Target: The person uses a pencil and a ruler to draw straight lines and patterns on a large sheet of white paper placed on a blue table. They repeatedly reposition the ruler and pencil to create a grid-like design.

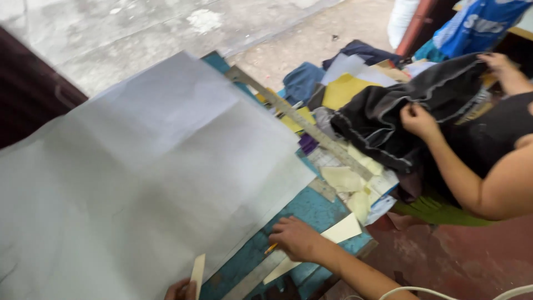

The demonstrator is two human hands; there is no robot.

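Two hands work at the blue desk: right hand pinches an orange pencil beside the grey fabric sheet; left hand grips a cream strip on its edge.

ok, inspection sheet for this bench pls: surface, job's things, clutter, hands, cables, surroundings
surface: blue table, paint worn, mostly covered.
job's things: white sheet spread flat; metal ruler along its far edge; pencil; cream strip.
clutter: paper and fabric scraps piled at the right.
hands: right hand on the table, holding the pencil; left hand holds the strip.
cables: white cord at the bottom right.
surroundings: concrete floor; another person handles a dark garment.
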